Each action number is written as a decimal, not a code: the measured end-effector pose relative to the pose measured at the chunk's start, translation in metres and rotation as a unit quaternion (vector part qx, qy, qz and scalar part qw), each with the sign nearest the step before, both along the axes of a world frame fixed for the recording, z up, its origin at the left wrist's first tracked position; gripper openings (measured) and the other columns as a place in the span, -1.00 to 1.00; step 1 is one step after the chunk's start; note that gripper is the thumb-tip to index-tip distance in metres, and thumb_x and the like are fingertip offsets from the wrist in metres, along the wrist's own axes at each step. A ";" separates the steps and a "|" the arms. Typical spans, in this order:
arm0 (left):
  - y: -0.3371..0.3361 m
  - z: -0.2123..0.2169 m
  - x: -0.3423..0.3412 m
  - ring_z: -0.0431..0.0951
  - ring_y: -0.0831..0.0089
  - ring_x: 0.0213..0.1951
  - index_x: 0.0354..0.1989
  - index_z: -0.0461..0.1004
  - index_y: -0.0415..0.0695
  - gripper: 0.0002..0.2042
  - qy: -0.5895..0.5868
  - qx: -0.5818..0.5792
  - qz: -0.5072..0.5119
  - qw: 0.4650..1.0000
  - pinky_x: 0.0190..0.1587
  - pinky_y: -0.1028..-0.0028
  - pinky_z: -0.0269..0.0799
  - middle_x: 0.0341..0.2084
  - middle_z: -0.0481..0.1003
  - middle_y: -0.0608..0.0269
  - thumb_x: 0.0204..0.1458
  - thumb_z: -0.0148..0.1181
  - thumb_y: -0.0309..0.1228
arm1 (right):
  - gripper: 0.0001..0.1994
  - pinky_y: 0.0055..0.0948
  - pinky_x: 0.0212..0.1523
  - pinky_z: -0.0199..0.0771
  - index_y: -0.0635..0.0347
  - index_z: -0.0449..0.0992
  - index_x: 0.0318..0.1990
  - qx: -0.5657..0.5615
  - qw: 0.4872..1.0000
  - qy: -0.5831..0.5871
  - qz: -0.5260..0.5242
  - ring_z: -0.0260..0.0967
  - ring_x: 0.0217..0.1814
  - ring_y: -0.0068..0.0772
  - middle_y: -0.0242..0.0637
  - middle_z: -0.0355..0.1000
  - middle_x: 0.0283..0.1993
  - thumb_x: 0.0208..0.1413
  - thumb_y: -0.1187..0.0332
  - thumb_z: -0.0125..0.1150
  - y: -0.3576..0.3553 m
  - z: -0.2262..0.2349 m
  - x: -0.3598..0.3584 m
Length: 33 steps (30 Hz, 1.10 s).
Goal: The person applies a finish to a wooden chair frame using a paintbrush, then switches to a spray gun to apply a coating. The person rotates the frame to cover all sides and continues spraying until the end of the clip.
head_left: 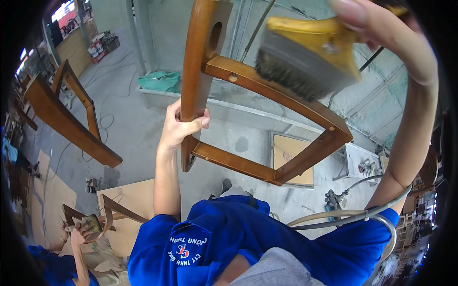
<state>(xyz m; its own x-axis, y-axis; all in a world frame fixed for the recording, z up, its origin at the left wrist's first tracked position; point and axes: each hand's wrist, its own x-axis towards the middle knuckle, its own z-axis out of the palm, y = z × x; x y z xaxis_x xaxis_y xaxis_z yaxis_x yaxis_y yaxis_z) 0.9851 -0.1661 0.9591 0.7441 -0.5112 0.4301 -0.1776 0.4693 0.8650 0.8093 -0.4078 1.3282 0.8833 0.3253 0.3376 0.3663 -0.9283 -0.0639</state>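
Fingers wrapped round a thick upright rail, my left hand (183,125) holds up a varnished brown wooden chair frame (195,62). A four-sided set of thinner rails with round holes joins that upright. My right hand (386,35) is raised at the upper right, closed on a wide brush (305,59) with a yellow handle and dark bristles. The bristles overlap the frame's upper rail in the view; whether they touch it I cannot tell. Part of the brush handle is hidden by my fingers.
Another brown wooden frame (71,124) hangs at the left. A co-worker's hand (78,236) works with a brush (90,226) on a wooden part at lower left. Hoses (343,214) pass by my right arm. A spray gun (334,198) and a green cloth (159,81) are nearby.
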 end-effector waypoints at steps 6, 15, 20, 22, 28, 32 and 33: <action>0.026 0.003 -0.035 0.58 0.44 -0.42 -0.21 0.53 -0.22 -0.69 0.009 0.004 -0.053 0.999 -0.27 0.41 0.51 -0.43 0.59 0.21 -0.10 0.50 -0.45 | -0.67 -0.64 -0.68 0.35 0.19 0.57 0.02 -0.068 0.997 0.043 0.006 0.32 -0.66 -0.66 -0.30 0.52 -0.39 0.23 0.19 0.39 0.059 -0.017 -0.025; 0.034 0.014 -0.060 0.58 0.38 -0.43 -0.29 0.55 -0.26 -0.77 0.003 0.010 -0.079 0.997 -0.28 0.38 0.50 -0.45 0.58 0.16 -0.11 0.42 -0.44 | -0.68 -0.67 -0.65 0.31 0.18 0.59 0.01 -0.090 0.995 0.037 -0.020 0.32 -0.63 -0.68 -0.33 0.51 -0.38 0.24 0.19 0.39 0.069 -0.024 -0.071; 0.033 0.017 -0.063 0.56 0.34 -0.45 -0.34 0.57 -0.29 -0.76 0.018 0.013 -0.080 0.997 -0.30 0.36 0.47 -0.49 0.56 0.15 -0.14 0.40 -0.40 | -0.69 -0.68 -0.63 0.29 0.17 0.60 0.00 -0.087 0.995 0.020 -0.033 0.32 -0.62 -0.70 -0.35 0.50 -0.38 0.24 0.19 0.40 0.056 -0.023 -0.094; 0.034 0.017 -0.062 0.55 0.30 -0.42 -0.19 0.49 -0.31 -0.68 -0.003 0.018 -0.104 0.994 -0.30 0.34 0.46 -0.46 0.54 0.09 -0.10 0.35 -0.40 | -0.70 -0.68 -0.63 0.28 0.17 0.60 0.00 -0.091 0.995 0.011 -0.042 0.31 -0.61 -0.70 -0.36 0.50 -0.38 0.24 0.19 0.40 0.049 -0.023 -0.106; 0.036 0.017 -0.053 0.54 0.26 -0.40 -0.10 0.43 -0.33 -0.62 -0.015 0.022 -0.141 0.990 -0.29 0.32 0.47 -0.43 0.53 0.05 -0.08 0.32 -0.41 | -0.71 -0.70 -0.61 0.25 0.16 0.61 -0.01 -0.103 0.992 -0.024 -0.073 0.31 -0.59 -0.72 -0.38 0.49 -0.37 0.24 0.19 0.40 0.028 -0.031 -0.147; 0.036 0.017 -0.051 0.55 0.26 -0.40 -0.10 0.44 -0.33 -0.62 -0.008 0.021 -0.138 0.990 -0.29 0.33 0.47 -0.42 0.53 0.04 -0.08 0.32 -0.42 | -0.71 -0.70 -0.59 0.23 0.16 0.62 -0.02 -0.118 0.987 -0.054 -0.092 0.31 -0.58 -0.73 -0.39 0.49 -0.37 0.24 0.19 0.40 0.018 -0.034 -0.171; 0.034 0.018 -0.050 0.55 0.27 -0.40 -0.10 0.44 -0.33 -0.62 -0.010 0.023 -0.136 0.990 -0.29 0.33 0.48 -0.41 0.53 0.04 -0.08 0.33 -0.42 | -0.71 -0.71 -0.59 0.23 0.16 0.62 -0.02 -0.121 0.986 -0.063 -0.098 0.31 -0.57 -0.73 -0.40 0.49 -0.37 0.24 0.19 0.40 0.015 -0.034 -0.175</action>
